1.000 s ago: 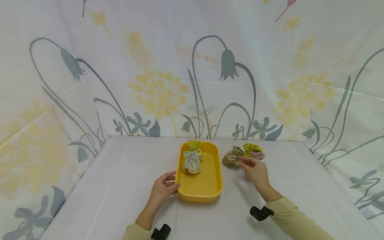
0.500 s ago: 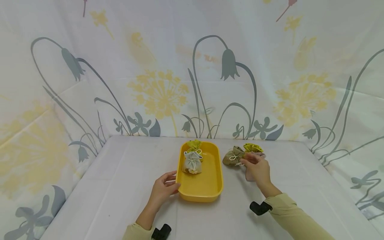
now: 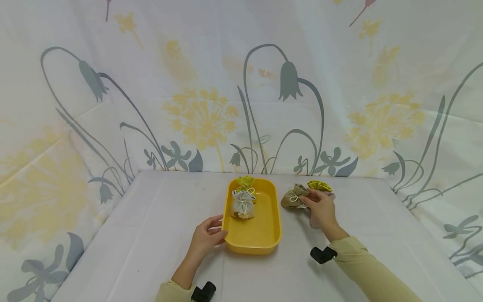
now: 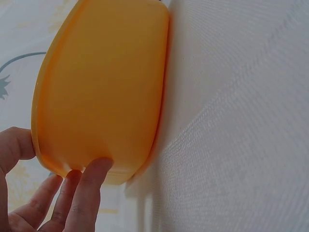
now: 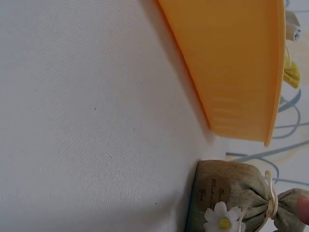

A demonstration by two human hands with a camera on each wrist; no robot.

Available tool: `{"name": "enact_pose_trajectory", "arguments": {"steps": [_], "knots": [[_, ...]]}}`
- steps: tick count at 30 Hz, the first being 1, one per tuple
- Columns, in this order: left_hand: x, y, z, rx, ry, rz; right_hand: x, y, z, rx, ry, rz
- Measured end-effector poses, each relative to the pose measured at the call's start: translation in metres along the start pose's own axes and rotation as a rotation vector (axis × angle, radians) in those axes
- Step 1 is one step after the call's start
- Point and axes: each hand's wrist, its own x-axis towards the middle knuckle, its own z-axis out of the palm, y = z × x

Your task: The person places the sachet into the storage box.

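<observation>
My left hand (image 3: 205, 239) grips the near-left side of a yellow tray (image 3: 253, 249), thumb over the rim and fingers against the outer wall (image 4: 106, 87). Inside the tray, a light grey drawstring pouch (image 3: 242, 205) stands in front of a yellow-green pouch (image 3: 246, 182). Right of the tray, my right hand (image 3: 322, 212) pinches the gathered top of a brown drawstring pouch (image 3: 290, 199). The right wrist view shows that brown pouch (image 5: 231, 181) with a round label and a white flower; only a fingertip appears at its top.
Behind my right hand sits another yellow-green pouch (image 3: 320, 186). A pink pouch (image 3: 314, 222) is mostly hidden by that hand. White cloth covers the table (image 3: 158, 209), and a flower-printed curtain (image 3: 211, 84) rises along its back edge.
My right hand has moved slightly right, then up and back left, bringing thumb and finger around the brown pouch's top. The left hand and tray stay where they were.
</observation>
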Motion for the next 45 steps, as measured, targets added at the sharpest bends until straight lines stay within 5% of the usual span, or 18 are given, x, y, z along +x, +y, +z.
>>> {"name": "enact_pose_trajectory", "arguments": {"steps": [11, 34, 45], "knots": [[0.001, -0.001, 0.001, 0.008, 0.011, -0.006, 0.012, -0.001, 0.015, -0.044, 0.039, 0.010], [0.004, -0.004, 0.000, 0.003, 0.001, -0.003, 0.013, -0.007, 0.014, 0.063, 0.040, 0.108], [0.004, -0.004, 0.000, 0.002, 0.004, 0.000, 0.000, -0.007, 0.005, -0.041, 0.048, 0.009]]}}
